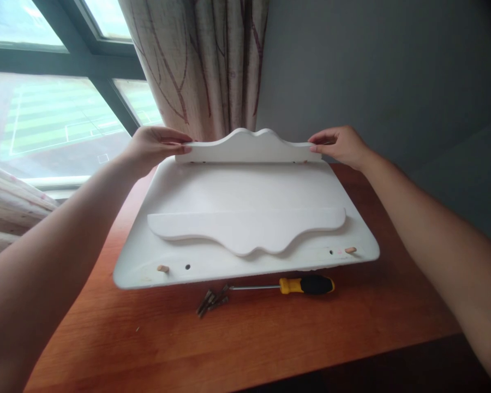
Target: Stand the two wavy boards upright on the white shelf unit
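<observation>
Both hands pinch a white scalloped board (249, 148) that stands on edge along the far side of a white panel (237, 185). My left hand (157, 144) grips its left end, thumb in front. At the opposite end my right hand (339, 144) holds it the same way. A second scalloped board (249, 229) lies flat across the panel, its wavy edge towards me. Near the panel's front corners a left wooden dowel (162, 269) and a right wooden dowel (351, 250) stick up, each beside a small dark hole. Small dark spots show under the upright board's lower edge.
The panel rests on a reddish wooden table (118, 338). In front of it lie a yellow-and-black screwdriver (306, 284) and a small pile of screws or bolts (209, 301). Behind are a patterned curtain (204, 60), a grey wall (372, 71) and, to the left, a window (57, 120).
</observation>
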Action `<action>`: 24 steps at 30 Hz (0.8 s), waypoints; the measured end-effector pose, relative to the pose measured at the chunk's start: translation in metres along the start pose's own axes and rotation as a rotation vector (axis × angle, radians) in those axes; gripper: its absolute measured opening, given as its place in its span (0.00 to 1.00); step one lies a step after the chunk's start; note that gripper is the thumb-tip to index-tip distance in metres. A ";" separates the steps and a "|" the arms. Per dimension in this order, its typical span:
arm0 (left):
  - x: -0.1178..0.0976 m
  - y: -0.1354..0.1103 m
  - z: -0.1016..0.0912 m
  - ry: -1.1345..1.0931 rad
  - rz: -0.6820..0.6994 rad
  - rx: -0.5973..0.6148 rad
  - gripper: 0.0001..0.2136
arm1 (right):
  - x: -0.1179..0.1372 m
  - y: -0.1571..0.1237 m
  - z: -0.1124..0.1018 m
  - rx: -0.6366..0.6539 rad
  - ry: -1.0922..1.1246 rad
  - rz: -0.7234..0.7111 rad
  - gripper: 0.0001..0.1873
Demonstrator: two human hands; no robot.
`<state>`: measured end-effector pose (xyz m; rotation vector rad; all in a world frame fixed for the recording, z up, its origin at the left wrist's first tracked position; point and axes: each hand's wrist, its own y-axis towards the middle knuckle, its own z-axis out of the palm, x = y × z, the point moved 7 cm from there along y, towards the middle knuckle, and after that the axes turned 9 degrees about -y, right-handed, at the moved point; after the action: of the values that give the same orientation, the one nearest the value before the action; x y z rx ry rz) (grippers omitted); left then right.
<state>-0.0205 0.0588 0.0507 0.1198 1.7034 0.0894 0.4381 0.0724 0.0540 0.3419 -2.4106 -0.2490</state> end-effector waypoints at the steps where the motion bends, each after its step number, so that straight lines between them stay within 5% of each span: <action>1: 0.000 -0.001 0.000 0.011 0.005 0.000 0.28 | 0.001 -0.001 0.000 0.006 -0.019 -0.008 0.16; 24: 0.004 -0.001 0.001 0.134 0.025 0.022 0.30 | 0.013 -0.001 0.003 0.048 -0.251 -0.109 0.13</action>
<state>-0.0203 0.0587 0.0461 0.1545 1.8369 0.0997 0.4268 0.0680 0.0594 0.4899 -2.6514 -0.2981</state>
